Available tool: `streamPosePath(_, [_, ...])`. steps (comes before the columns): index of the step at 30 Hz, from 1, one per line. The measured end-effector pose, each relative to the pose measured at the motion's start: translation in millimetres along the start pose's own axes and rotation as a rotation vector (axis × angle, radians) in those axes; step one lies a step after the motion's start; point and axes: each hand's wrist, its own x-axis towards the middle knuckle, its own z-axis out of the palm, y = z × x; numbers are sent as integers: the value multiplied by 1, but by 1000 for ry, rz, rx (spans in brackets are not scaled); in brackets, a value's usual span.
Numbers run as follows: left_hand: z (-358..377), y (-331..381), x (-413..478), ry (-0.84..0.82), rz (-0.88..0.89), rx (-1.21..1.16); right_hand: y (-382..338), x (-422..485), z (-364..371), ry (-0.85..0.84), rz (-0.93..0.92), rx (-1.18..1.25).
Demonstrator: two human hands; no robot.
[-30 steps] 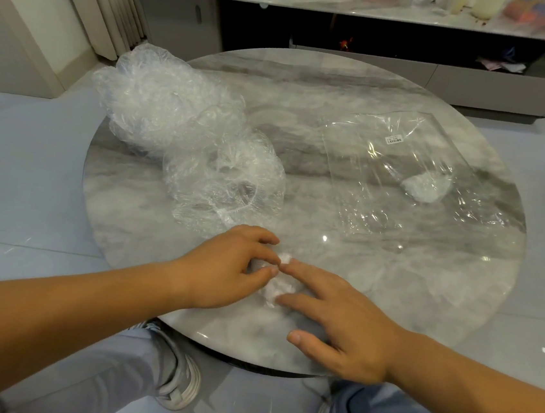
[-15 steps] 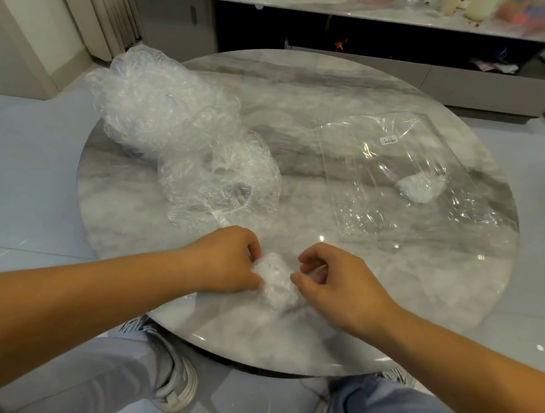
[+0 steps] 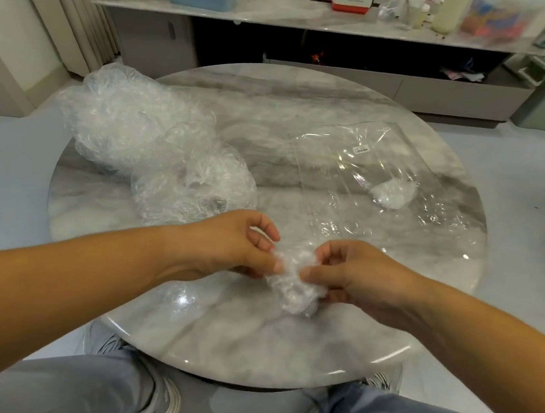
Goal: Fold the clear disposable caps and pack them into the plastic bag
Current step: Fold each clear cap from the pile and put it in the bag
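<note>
Left hand (image 3: 226,248) and right hand (image 3: 354,279) both pinch one bunched clear cap (image 3: 295,282) with curled fingers.

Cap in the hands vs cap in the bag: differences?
The held cap is pinched by the left hand and right hand; the bagged cap lies untouched. The held cap is outside the plastic bag; the bagged cap is inside it. The held cap looks longer, the bagged cap a compact wad. Both are crumpled clear plastic.
</note>
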Motion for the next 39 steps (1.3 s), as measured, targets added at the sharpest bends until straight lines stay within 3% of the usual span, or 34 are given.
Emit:
streamPosePath(3, [8,24,16,43,102,49,-23,-5,-28,118,-98,101])
streamPosePath(6, [20,38,33,128,255,374,-40,2,-67,378,-236,193])
streamPosePath(9, [39,39,56,34,380,759,-42,12,-105,526,-272,261])
streamPosePath(12, [57,30,80,-48,471,1078,-29,19,-121,563,-208,259])
streamPosePath(18, [72,14,96,-84,491,1377,1,31,-129,559,-183,237])
streamPosePath(28, [74,3,99,26,336,1513,18,27,-127,332,-34,71])
streamPosePath(33, [70,1,101,-56,417,1460,18,31,-125,325,-19,138])
streamPosePath(39, [72,2,106,33,342,1545,18,31,-124,333,-11,142])
